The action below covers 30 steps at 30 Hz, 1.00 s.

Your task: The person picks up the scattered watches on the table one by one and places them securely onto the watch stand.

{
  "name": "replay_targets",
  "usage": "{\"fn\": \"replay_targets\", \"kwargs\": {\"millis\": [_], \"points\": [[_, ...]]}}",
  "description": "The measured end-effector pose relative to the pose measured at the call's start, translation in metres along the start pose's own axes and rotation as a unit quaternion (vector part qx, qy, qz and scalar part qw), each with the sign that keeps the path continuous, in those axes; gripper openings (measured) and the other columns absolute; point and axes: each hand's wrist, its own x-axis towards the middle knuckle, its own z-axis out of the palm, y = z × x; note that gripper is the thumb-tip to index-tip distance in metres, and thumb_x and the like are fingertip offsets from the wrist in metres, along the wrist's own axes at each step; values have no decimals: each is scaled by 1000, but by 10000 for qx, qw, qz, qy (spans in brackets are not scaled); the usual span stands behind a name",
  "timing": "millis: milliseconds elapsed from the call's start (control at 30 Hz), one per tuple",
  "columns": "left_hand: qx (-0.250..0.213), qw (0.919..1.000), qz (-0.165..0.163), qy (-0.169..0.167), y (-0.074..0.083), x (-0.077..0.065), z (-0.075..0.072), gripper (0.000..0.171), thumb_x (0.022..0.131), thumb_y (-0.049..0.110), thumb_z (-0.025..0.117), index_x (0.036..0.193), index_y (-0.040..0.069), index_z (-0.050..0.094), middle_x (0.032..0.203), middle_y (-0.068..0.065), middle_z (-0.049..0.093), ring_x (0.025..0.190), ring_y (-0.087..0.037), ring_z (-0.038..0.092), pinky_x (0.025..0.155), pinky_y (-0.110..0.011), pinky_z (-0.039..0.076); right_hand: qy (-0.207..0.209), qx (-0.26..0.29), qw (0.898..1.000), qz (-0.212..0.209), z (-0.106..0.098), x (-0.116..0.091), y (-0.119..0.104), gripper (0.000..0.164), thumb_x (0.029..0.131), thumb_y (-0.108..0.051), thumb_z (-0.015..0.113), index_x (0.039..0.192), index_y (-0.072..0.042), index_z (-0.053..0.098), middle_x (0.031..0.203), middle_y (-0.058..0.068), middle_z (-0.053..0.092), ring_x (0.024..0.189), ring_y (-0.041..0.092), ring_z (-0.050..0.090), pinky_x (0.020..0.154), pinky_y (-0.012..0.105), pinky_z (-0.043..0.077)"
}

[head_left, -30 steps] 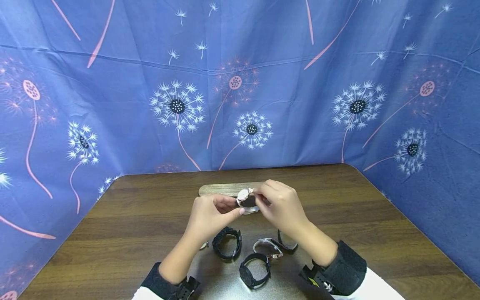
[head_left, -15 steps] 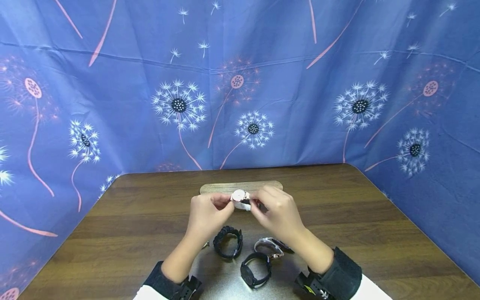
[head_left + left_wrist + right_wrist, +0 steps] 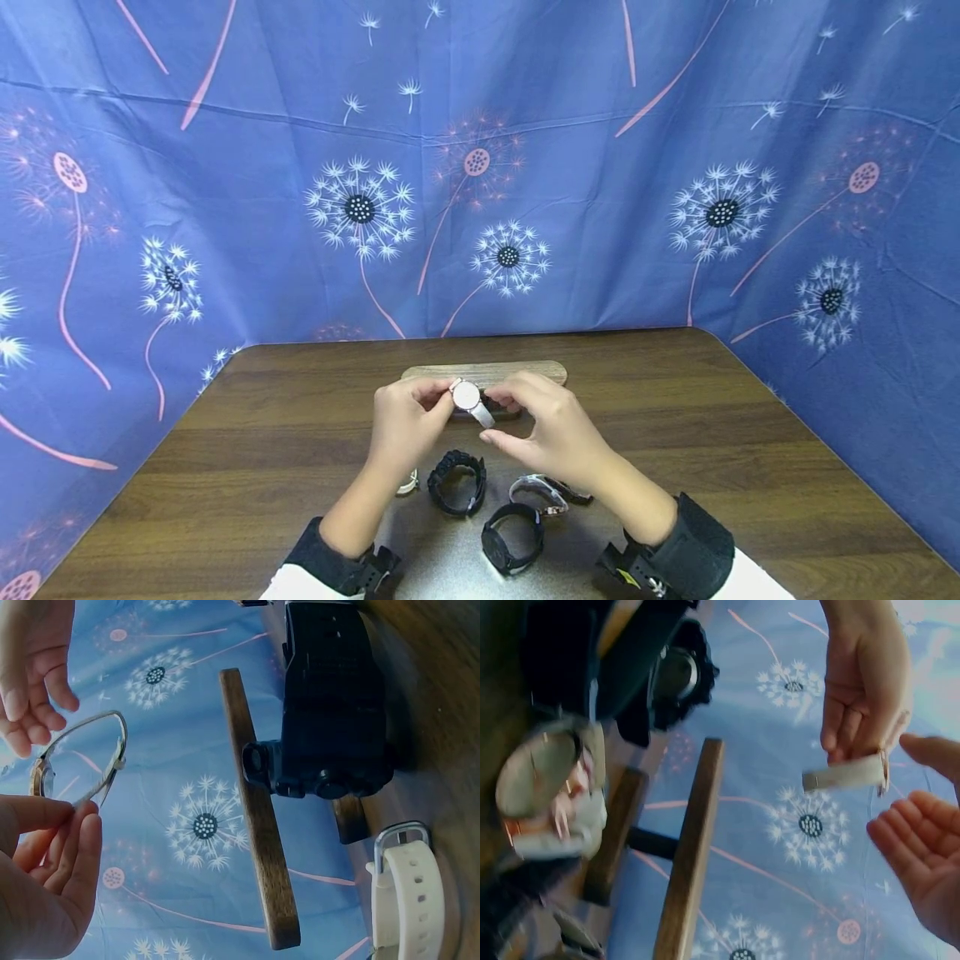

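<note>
My left hand [image 3: 405, 421] pinches a wristwatch [image 3: 467, 397] with a pale round face and a light strap, held up above the table. In the left wrist view its strap [image 3: 124, 735] forms a loop beyond the fingertips. To the watch's right, my right hand [image 3: 551, 421] is spread, thumb apart from the fingers. The right wrist view shows a gap between the right fingers [image 3: 900, 832] and the watch [image 3: 847, 774]. Behind both hands stands a wooden display stand, its long top bar [image 3: 487, 372] partly hidden by them.
Nearer me lie a chunky black watch [image 3: 456, 483], a plain black watch [image 3: 513, 537], a silvery white watch [image 3: 537, 493] and a dark-strapped one [image 3: 576, 492]. Another watch [image 3: 407, 483] shows partly by my left forearm. A blue dandelion-print cloth [image 3: 585, 167] hangs behind the table.
My right hand has let go of the watch and its fingers have spread. The watch has shifted left in my left hand and tilted, its strap now slanting down to the right.
</note>
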Motion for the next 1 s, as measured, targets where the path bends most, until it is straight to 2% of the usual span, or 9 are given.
{"fn": "replay_targets", "kwargs": {"millis": [133, 300, 467, 800, 1000], "points": [[-65, 9998, 73, -145, -2, 0, -2, 11, 77, -6, 74, 84, 1, 78, 78, -10, 73, 61, -12, 64, 51, -17, 50, -261, 314, 9990, -193, -5, 3, 5, 50, 68, -9, 86, 112, 0, 64, 106, 7, 65, 90, 18, 62, 80, 28, 55], [-380, 9977, 170, -544, -3, 0, -2, 18, 76, -12, 73, 89, 0, 77, 83, -9, 74, 72, -11, 68, 58, -20, 55, -552, 384, 9970, -376, -6, 3, 9, 57, 67, -8, 87, 117, 1, 63, 114, 9, 63, 100, 19, 61, 90, 25, 51], [-661, 9947, 165, -770, 0, 0, -3, 17, 78, -12, 73, 88, 0, 78, 85, -7, 74, 79, -11, 69, 63, -22, 57, -548, 326, 9972, -398, -3, 1, 10, 60, 67, -11, 87, 120, 1, 62, 117, 10, 63, 105, 22, 60, 94, 30, 50], [-845, 9898, 358, -1094, 3, 0, -2, 14, 76, -12, 73, 85, -2, 77, 83, -9, 74, 74, -16, 70, 61, -21, 56, -341, 880, 9954, -188, 3, -4, 9, 57, 68, -5, 87, 120, 1, 62, 114, 9, 64, 102, 20, 63, 87, 28, 54], [-670, 9904, 392, -1142, 5, 0, -3, 13, 75, -10, 75, 85, -2, 77, 83, -8, 74, 75, -15, 70, 62, -22, 56, -278, 1090, 9935, -171, 4, -6, 8, 55, 68, -2, 87, 117, 3, 63, 111, 11, 66, 96, 20, 65, 81, 30, 57]]}}
